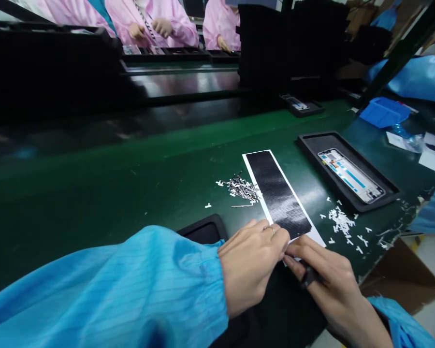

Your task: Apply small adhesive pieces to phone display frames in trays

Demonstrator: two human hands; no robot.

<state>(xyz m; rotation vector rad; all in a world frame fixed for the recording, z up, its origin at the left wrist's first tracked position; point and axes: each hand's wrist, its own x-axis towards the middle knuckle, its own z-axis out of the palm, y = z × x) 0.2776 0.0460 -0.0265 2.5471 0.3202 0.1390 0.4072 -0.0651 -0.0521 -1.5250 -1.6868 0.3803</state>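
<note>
Hands [255,263] [331,278] curled nearly closed, on black sheet [275,191] (cannot tell what's gripped), small pieces [241,187] alongside

Through my feed I made out a green worktop [94,188], its surface shiny. A white sheet [281,193] bearing a panel of fine black strips lay slantwise across it. Against the sheet's left edge I saw a heap of small dark and silvery pieces [241,187]; to its right, white T-shaped scraps [340,221] lay scattered. Beyond those sat a black tray [322,143], then a farther tray [306,114] and a blue bin [384,112]. A sleeve partly hid a nearer tray [203,229].
</note>
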